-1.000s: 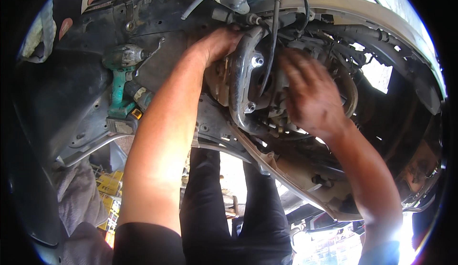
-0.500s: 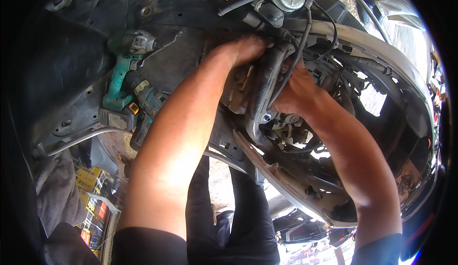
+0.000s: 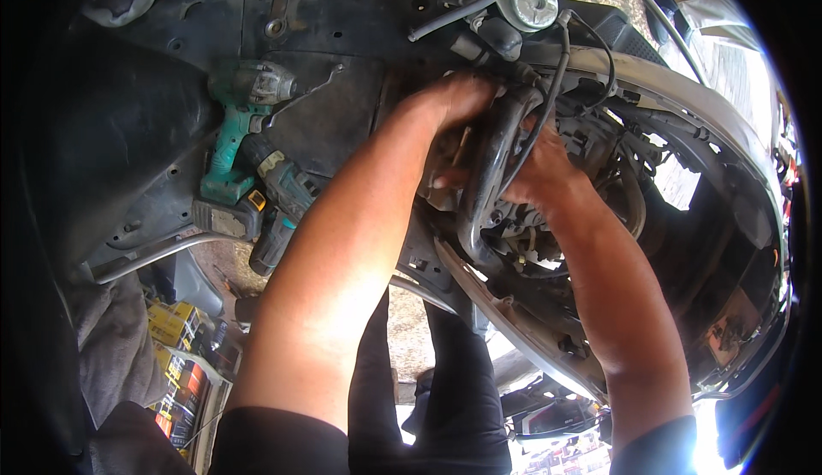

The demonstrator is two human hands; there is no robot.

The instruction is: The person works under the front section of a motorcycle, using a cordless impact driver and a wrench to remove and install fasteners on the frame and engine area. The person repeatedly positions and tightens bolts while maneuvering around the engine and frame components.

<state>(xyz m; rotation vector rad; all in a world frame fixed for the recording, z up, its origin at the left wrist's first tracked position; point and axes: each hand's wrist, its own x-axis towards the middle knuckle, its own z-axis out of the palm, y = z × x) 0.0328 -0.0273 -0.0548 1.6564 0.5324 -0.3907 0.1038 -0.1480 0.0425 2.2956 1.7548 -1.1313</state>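
Both hands reach in around a bent black frame tube [image 3: 491, 167] of a partly stripped vehicle, perhaps a scooter. My left hand [image 3: 467, 98] is curled at the tube's upper left side, its fingertips hidden. My right hand [image 3: 545, 167] comes in from the right, bent around behind the tube; a fingertip shows on the tube's left side. Between the hands sits a brownish, worn part [image 3: 446, 151], mostly shaded. What either hand grips is hidden by the tube. A thin black cable [image 3: 548, 103] runs down past my right hand.
On the black plastic panel [image 3: 334, 13] at left lie a teal impact driver [image 3: 229, 145], a second power drill [image 3: 287, 184] and a slim metal wrench [image 3: 308, 92]. A round metal cap [image 3: 533, 2] is at the top. Colourful boxes [image 3: 175, 325] stand lower left. Wiring and hoses [image 3: 634, 158] fill the right.
The whole view has shifted, so things sit slightly farther right. My right forearm has drawn inward to the left. A right fingertip shows more clearly beside the tube; both hands stay around it.
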